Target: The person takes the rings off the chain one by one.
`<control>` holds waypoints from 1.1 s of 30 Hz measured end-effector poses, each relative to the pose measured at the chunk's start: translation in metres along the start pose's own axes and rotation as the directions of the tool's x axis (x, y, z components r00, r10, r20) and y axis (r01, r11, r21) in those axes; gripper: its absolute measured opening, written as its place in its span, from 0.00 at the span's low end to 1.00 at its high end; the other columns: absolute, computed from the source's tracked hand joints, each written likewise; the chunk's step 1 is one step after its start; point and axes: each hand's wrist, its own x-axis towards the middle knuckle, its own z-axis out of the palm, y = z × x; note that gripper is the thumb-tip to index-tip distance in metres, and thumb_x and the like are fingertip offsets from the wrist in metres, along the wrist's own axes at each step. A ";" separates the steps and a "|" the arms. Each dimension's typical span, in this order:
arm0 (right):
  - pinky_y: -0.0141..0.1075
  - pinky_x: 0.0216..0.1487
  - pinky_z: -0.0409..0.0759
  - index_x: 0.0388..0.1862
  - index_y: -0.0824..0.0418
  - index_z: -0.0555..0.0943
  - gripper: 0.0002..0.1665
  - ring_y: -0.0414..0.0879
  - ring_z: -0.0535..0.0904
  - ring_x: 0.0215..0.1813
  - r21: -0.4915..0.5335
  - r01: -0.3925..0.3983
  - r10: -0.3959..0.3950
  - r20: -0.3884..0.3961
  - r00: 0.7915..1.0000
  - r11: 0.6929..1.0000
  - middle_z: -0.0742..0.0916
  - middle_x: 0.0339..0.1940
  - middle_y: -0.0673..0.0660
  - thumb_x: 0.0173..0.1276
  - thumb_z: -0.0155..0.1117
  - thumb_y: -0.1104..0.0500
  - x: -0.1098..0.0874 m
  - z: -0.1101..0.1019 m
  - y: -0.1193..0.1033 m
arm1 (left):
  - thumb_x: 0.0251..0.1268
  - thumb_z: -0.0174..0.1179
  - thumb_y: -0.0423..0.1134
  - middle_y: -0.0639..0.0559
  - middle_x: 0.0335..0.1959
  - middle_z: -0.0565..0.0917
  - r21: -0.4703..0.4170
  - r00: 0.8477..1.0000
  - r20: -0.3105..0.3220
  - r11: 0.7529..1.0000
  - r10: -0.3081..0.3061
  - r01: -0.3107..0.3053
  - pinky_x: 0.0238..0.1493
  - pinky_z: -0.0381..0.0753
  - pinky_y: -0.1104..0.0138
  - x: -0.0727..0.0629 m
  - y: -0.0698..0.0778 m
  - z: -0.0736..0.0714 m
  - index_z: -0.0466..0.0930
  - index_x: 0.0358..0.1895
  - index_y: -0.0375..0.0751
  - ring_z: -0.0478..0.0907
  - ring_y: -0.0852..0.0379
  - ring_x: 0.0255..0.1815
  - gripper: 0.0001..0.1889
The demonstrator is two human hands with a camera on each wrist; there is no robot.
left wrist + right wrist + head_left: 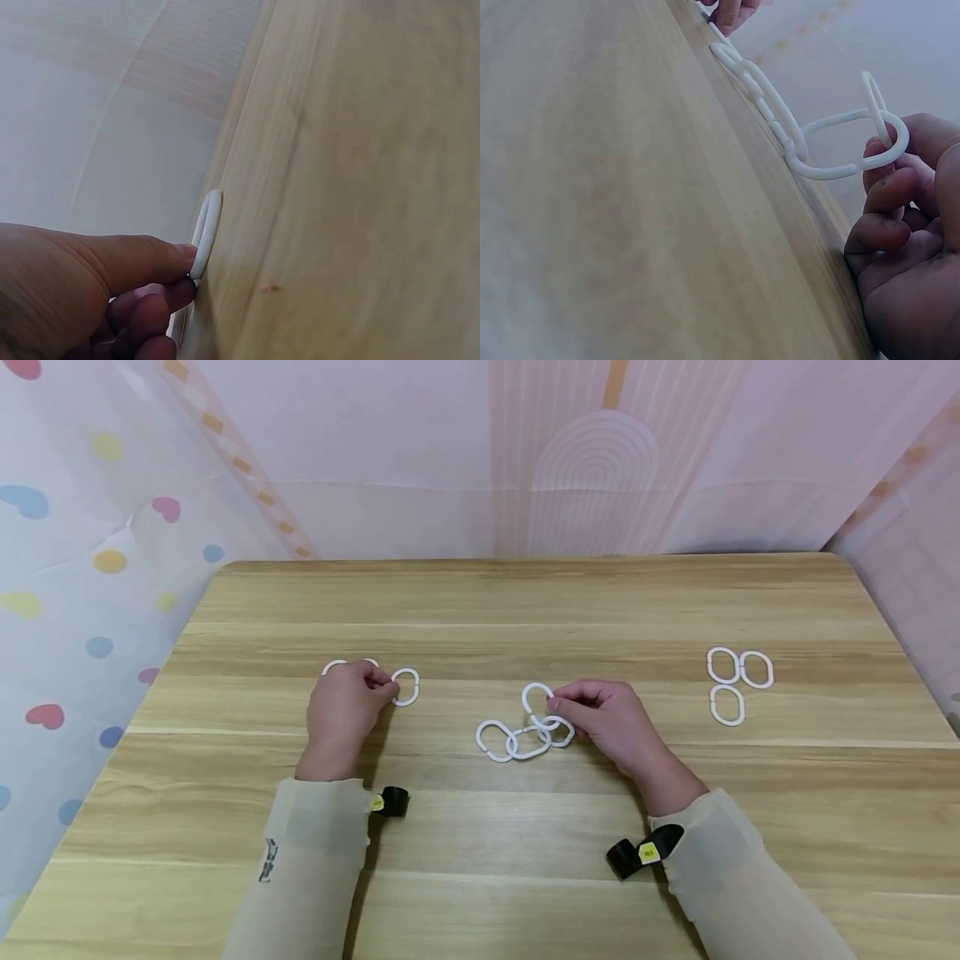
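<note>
Toward the table's left side, my left hand (pixel 343 710) pinches a white oval plastic link (pixel 417 687) at its edge. The thumb lies along that link's near side in the left wrist view. Parts of two more white links (pixel 332 666) show behind this hand, mostly hidden by it. Near the middle, my right hand (pixel 611 718) pinches the raised end link (pixel 527 697) of a short white chain (pixel 513 748) between thumb and fingers. That end link passes through its neighbour, which is tilted up in the right wrist view. The chain's other links lie toward the left on the wood.
Three loose white links (pixel 714 681) lie close together on the right part of the wooden table (pixel 480 893). Behind the table's far edge hangs a pale patterned cloth (pixel 420 460). Each sleeved wrist carries a small black camera (pixel 395 802).
</note>
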 end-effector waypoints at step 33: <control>0.29 0.24 0.68 0.44 0.65 0.88 0.11 0.40 0.71 0.25 0.023 0.019 -0.019 -0.001 1.000 1.000 0.85 0.29 0.51 0.69 0.69 0.58 0.004 -0.001 0.004 | 0.69 0.65 0.43 0.50 0.33 0.85 -0.042 0.972 -0.153 0.982 0.177 -0.185 0.24 0.70 0.62 0.004 0.008 0.008 0.81 0.38 0.44 0.75 0.53 0.26 0.07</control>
